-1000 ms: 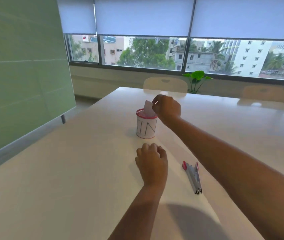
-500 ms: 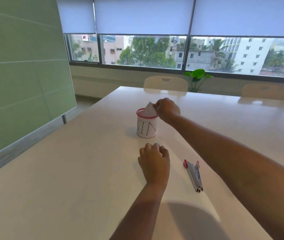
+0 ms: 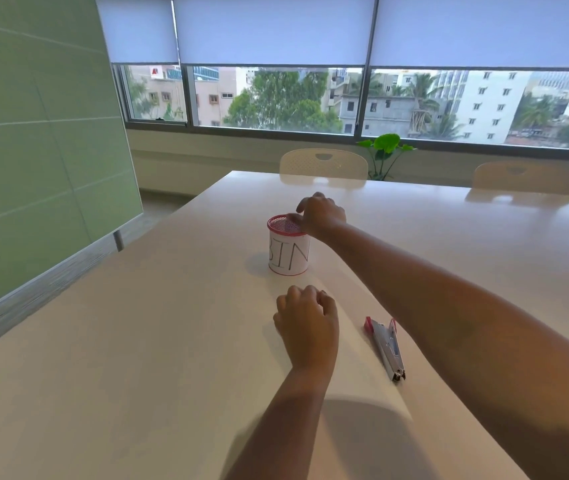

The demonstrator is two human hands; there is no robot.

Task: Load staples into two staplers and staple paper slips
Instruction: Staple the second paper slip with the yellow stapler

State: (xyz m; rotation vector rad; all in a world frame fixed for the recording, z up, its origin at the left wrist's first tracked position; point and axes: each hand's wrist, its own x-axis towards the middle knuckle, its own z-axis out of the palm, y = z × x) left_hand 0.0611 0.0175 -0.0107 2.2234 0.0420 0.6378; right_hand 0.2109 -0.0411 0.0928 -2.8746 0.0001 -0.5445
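Stapler (image 3: pixel 386 348), a slim metal one with red plastic ends, is lying closed on the pale worktop (image 3: pixel 137 358), just beside the right forearm and near the left hand (image 3: pixel 307 327); only this one stapler is showing. The white paper slip that was sticking out of the red mesh cup (image 3: pixel 288 244) half a second ago is no longer showing, so it is probably lying inside now. This seems to be closing one stapled slip. The right hand (image 3: pixel 321 213) is hovering at the cup's rim with its fingers (image 3: pixel 305 202) loosened and grasping nothing. The left hand is resting on the worktop with fingers curled under; whether it is holding anything I cannot tell. A white paper band around the cup is carrying the handwritten word "BIN".
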